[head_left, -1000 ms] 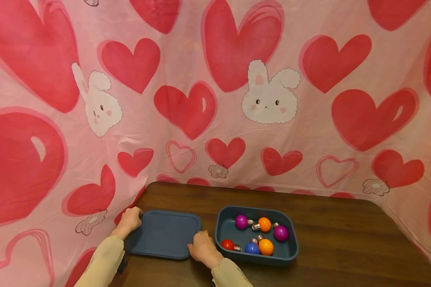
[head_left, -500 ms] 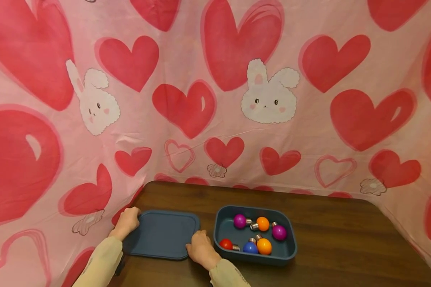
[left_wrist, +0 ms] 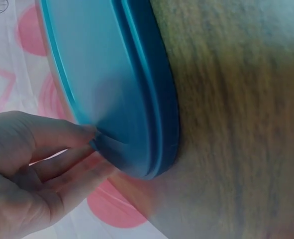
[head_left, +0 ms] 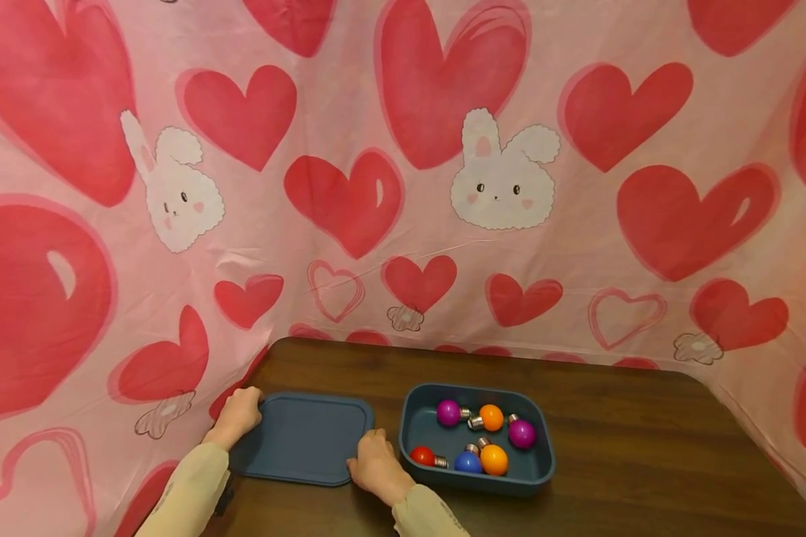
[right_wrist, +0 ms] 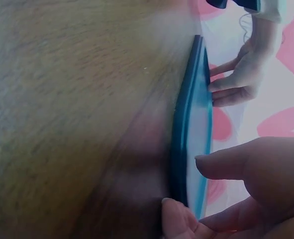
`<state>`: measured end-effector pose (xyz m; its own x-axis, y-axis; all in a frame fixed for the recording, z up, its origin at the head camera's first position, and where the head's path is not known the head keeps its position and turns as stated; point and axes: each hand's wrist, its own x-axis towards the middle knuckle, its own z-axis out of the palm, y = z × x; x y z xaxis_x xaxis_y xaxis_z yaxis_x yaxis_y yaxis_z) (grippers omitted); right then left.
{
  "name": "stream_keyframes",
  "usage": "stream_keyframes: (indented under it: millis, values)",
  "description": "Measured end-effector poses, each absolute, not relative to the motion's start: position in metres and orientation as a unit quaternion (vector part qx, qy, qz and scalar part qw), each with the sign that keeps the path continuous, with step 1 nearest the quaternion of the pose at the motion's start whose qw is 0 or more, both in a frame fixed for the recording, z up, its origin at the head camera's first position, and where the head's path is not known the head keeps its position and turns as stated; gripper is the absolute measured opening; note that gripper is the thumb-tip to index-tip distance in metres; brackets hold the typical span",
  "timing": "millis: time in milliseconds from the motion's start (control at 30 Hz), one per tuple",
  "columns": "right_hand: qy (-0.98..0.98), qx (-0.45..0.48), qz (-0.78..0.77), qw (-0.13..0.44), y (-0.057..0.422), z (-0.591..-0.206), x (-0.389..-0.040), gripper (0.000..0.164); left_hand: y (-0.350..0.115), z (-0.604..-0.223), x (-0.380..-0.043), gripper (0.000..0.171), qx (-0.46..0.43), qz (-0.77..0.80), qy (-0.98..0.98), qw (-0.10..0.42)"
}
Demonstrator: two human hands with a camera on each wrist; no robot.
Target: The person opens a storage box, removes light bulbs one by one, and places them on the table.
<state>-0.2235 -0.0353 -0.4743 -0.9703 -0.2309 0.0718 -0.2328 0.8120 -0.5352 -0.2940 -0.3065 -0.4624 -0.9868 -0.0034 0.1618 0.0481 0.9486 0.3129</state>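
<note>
At the near right corner of the one lid (head_left: pixel 305 440), the right hand (head_left: pixel 378 468) pinches the rim between thumb and finger; the left hand (head_left: pixel 238 414) pinches its far left end. Over the last second neither hand nor lid has shifted noticeably, so the lid stays on the table (head_left: pixel 638 440) and the one box (head_left: pixel 470 483), just right of it, remains uncovered. Inside lie six bulbs (head_left: pixel 491 418): two purple, two orange, one red, one blue. Beyond hangs pink cloth (head_left: pixel 349 298) with hearts.
</note>
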Motion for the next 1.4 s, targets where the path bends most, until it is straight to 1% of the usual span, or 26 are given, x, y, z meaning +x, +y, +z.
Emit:
stream_keyframes:
  millis: [200, 333, 467, 633, 767, 933, 1067, 1233, 1400]
  values:
    - [-0.945, 0.136, 0.299, 0.002, -0.032, -0.468, -0.221, 0.046, -0.304, -0.459, -0.292, 0.019, -0.018, -0.165, -0.983, 0.073]
    - [-0.94, 0.157, 0.302, 0.003, -0.028, -0.462, -0.217, 0.044, -0.298, -0.457, -0.29, 0.021, -0.028, -0.168, -0.981, 0.097]
    - [-0.935, 0.184, 0.303, -0.001, -0.023, -0.454, -0.213, 0.039, -0.289, -0.454, -0.291, 0.029, -0.048, -0.168, -0.976, 0.127]
    - [-0.925, 0.215, 0.312, 0.003, -0.016, -0.44, -0.21, 0.033, -0.273, -0.449, -0.29, 0.028, -0.078, -0.162, -0.971, 0.156]
    - [-0.914, 0.233, 0.331, 0.009, -0.009, -0.429, -0.209, 0.031, -0.26, -0.444, -0.289, 0.028, -0.098, -0.17, -0.964, 0.178]
    - [-0.904, 0.251, 0.343, 0.034, 0.001, -0.419, -0.209, 0.029, -0.24, -0.438, -0.288, 0.027, -0.132, -0.18, -0.953, 0.207]
    - [-0.899, 0.261, 0.347, 0.06, 0.009, -0.413, -0.208, 0.026, -0.225, -0.433, -0.286, 0.028, -0.152, -0.198, -0.947, 0.203]
    - [-0.896, 0.253, 0.358, 0.069, 0.022, -0.409, -0.207, 0.024, -0.208, -0.43, -0.282, 0.031, -0.172, -0.212, -0.943, 0.189]
    - [-0.895, 0.249, 0.358, 0.091, 0.037, -0.406, -0.207, 0.024, -0.193, -0.429, -0.278, 0.034, -0.2, -0.209, -0.939, 0.188]
